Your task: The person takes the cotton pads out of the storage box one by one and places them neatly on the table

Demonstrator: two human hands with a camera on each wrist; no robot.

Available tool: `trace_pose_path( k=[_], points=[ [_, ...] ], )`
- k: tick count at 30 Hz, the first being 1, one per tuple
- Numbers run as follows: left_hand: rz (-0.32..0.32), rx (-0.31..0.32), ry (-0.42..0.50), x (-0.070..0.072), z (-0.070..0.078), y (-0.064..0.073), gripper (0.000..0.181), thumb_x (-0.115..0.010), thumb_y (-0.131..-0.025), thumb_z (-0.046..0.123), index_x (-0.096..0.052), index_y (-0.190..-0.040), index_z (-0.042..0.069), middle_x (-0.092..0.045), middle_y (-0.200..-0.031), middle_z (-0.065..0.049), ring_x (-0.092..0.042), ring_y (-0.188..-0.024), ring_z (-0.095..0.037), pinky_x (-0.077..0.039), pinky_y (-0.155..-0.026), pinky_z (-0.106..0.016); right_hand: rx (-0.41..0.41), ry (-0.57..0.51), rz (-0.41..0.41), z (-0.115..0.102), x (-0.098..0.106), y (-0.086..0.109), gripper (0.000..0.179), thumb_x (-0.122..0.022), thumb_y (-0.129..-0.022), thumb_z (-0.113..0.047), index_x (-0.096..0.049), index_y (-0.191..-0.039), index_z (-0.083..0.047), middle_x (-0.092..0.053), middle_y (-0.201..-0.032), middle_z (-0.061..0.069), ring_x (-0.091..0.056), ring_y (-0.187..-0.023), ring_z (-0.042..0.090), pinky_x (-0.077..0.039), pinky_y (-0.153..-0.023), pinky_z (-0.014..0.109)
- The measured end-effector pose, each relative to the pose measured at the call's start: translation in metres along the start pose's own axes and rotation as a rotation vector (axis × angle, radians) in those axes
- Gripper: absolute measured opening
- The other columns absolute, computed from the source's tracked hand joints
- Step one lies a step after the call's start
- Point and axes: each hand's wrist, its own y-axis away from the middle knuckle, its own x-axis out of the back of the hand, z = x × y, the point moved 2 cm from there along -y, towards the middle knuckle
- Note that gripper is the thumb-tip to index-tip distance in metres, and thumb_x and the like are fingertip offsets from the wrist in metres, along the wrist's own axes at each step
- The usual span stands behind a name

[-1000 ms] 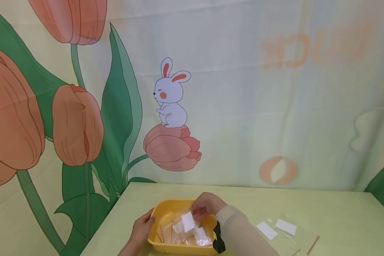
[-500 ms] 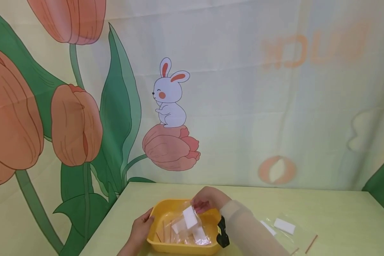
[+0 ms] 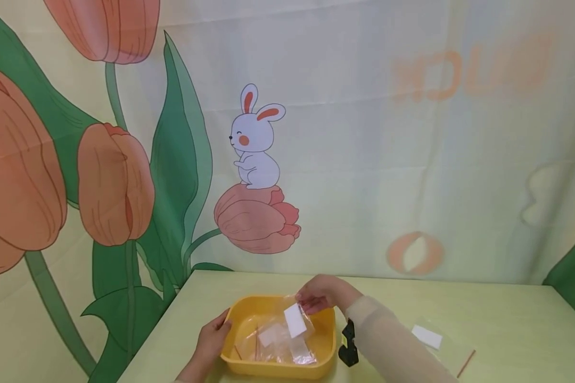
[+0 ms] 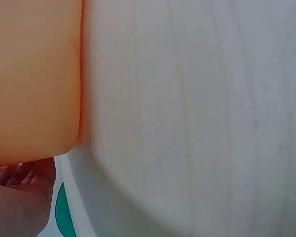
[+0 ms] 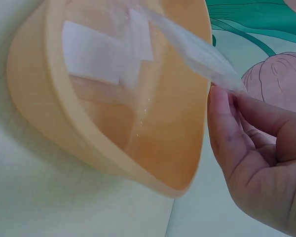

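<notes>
A yellow plastic basin [image 3: 278, 371] stands on the table. My left hand [image 3: 212, 338] grips its left rim; in the left wrist view the hand [image 4: 24, 202] shows at the end of the basin wall [image 4: 34, 79]. Over the basin's right half, my right hand [image 3: 325, 293] pinches the top edge of a clear plastic bag [image 3: 295, 321] containing a white rectangular piece. The right wrist view has this bag [image 5: 197, 54] hanging between thumb and fingers. Beneath it, more clear bags [image 3: 301, 351] with white pieces and thin reddish-brown strips lie in the basin, overlapping.
To the right on the pale green table [image 3: 503, 330] lies another clear bag with a white piece [image 3: 427, 337] and a reddish strip [image 3: 467, 363]. A black device [image 3: 348, 343] is strapped at my right wrist. Behind the table hangs a printed cloth [image 3: 345, 159].
My right hand has moved right and slightly up, drawing the pinched bag away from the others. The left hand stays on the rim. My right sleeve now covers one bag on the table.
</notes>
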Motion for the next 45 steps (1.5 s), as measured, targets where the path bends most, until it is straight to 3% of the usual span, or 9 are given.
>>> trace_pose_path(
  k=[11,30,41,45],
  points=[
    [0.0,-0.027,-0.009,0.001,-0.003,-0.002,0.047,-0.043,-0.108,0.011,-0.04,-0.152,-0.006,-0.039,-0.158,-0.026,-0.035,-0.15,-0.047,-0.037,-0.12,-0.057,0.017,-0.019,-0.045,0.0,0.023,0.009,0.019,-0.062,-0.101,-0.014,-0.07,-0.112,0.0,-0.064,-0.08,0.004,-0.06,-0.067,0.011,-0.061,-0.064,0.017],
    [-0.017,-0.019,0.016,0.001,-0.003,-0.004,0.048,-0.043,-0.108,0.012,-0.04,-0.152,-0.005,-0.038,-0.159,-0.025,-0.034,-0.151,-0.046,-0.036,-0.121,-0.057,0.119,-0.095,-0.115,-0.001,0.078,0.04,0.021,-0.055,-0.104,-0.01,-0.062,-0.12,0.001,-0.067,-0.077,-0.003,-0.063,-0.068,0.004,-0.06,-0.063,0.015],
    [-0.025,-0.012,0.024,0.0,-0.005,-0.003,0.047,-0.043,-0.108,0.012,-0.04,-0.153,-0.004,-0.039,-0.159,-0.025,-0.035,-0.15,-0.046,-0.038,-0.12,-0.056,0.172,-0.181,-0.154,0.006,0.119,0.058,0.012,-0.05,-0.106,-0.007,-0.061,-0.111,-0.005,-0.071,-0.079,-0.007,-0.068,-0.071,0.002,-0.061,-0.066,0.014],
    [-0.024,-0.005,0.029,0.0,-0.005,-0.004,0.048,-0.042,-0.108,0.012,-0.039,-0.153,-0.004,-0.038,-0.16,-0.024,-0.034,-0.151,-0.046,-0.038,-0.12,-0.057,0.158,-0.197,-0.131,0.011,0.136,0.063,0.012,-0.051,-0.106,-0.01,-0.061,-0.111,-0.005,-0.071,-0.08,-0.007,-0.068,-0.07,0.003,-0.061,-0.068,0.015]
  ],
)
